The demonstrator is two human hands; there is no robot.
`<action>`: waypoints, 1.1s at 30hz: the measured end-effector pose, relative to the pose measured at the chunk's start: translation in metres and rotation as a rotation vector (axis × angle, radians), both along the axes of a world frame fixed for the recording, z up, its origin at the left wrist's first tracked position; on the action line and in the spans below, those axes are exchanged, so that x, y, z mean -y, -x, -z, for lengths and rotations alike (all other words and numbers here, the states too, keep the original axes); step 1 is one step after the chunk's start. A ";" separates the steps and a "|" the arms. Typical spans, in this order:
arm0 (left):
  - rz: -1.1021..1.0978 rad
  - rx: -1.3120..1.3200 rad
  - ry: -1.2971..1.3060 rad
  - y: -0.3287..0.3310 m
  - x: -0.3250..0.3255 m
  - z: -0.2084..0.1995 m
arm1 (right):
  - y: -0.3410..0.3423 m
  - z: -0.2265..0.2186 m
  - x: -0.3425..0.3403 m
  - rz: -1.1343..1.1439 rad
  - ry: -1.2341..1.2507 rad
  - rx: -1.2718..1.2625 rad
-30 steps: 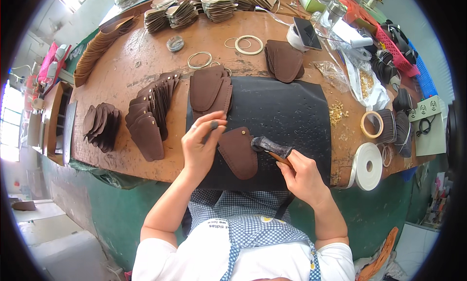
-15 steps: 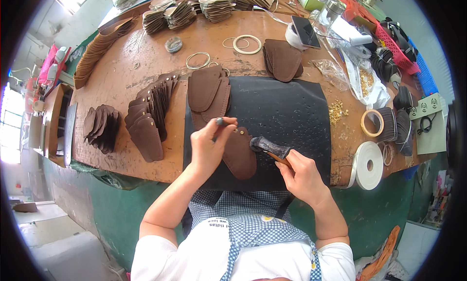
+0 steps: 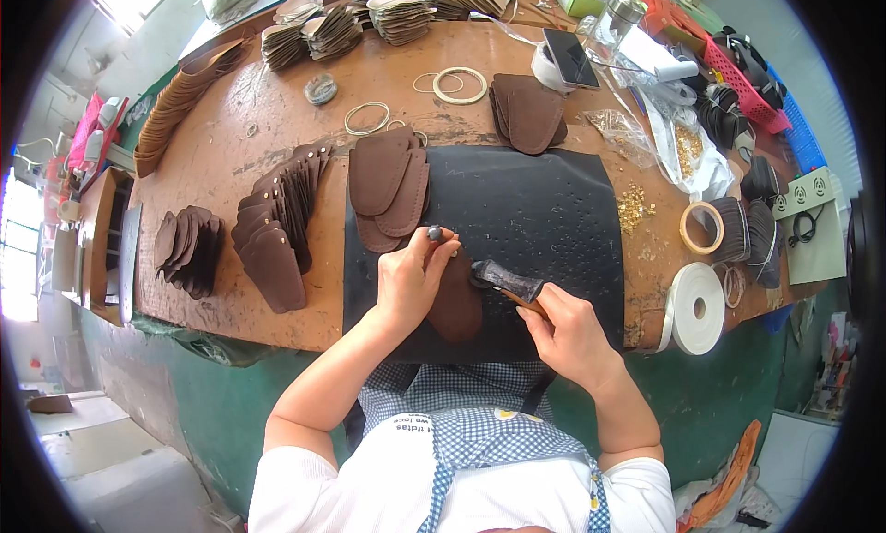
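My left hand (image 3: 406, 288) pinches a short metal setting punch (image 3: 434, 232) between thumb and fingers. It is over the narrow end of a brown leather piece (image 3: 459, 304), hiding that end. The leather lies on a black mat (image 3: 544, 215) pitted with small marks. My right hand (image 3: 574, 335) is wrapped around the wooden handle of a hammer (image 3: 508, 279). The dark hammer head is just right of the leather and the punch. Beyond my left hand, several stitched brown leather pieces (image 3: 388, 182) overlap on the mat's left edge.
Leather pieces with metal studs (image 3: 272, 247) fan out on the left, beside another dark stack (image 3: 187, 251). Gold-coloured small fittings (image 3: 634, 210) lie right of the mat, near a white tape roll (image 3: 697, 309) and masking tape (image 3: 701, 228). A phone (image 3: 570, 58) rests farther back.
My left hand has moved slightly right with the punch, covering the stud at the leather's narrow end that showed before. The hammer stays at nearly the same place.
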State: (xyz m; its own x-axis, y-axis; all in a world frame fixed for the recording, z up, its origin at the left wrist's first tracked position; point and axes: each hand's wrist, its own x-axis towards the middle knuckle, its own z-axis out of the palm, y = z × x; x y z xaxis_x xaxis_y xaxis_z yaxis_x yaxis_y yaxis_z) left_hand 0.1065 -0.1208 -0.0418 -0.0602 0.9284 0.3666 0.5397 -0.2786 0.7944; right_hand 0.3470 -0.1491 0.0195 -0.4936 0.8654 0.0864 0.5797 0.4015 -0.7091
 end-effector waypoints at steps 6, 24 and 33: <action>0.003 -0.237 -0.067 -0.002 0.003 -0.001 | -0.004 -0.002 -0.001 0.004 -0.049 0.038; -0.015 -0.391 -0.044 -0.006 0.003 0.003 | 0.018 -0.066 -0.038 -0.056 -0.367 0.065; -0.022 -0.389 -0.080 -0.004 0.007 0.002 | 0.020 -0.088 -0.012 -0.008 -0.362 -0.168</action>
